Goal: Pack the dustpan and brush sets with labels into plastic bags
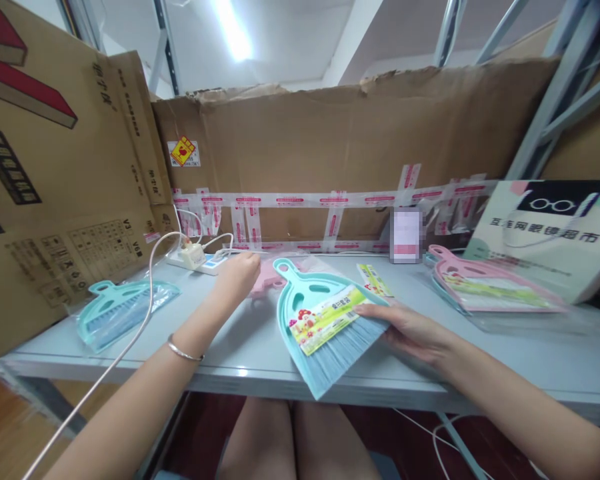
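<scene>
In my right hand is a mint-green dustpan with a blue-bristled brush nested in it. The thumb presses the yellow-green printed label against the brush, and the set tilts above the table's front edge. My left hand, with a silver bangle on its wrist, is closed near a pink piece lying behind the green dustpan. Its fingertips are turned away, so what they grip is hidden. Another printed label lies flat on the table beyond the dustpan.
A bagged green dustpan set lies at left, beside a white cable and a power strip. Bagged pink and green dustpans lie at right, before a white paper bag. A phone leans against the cardboard wall.
</scene>
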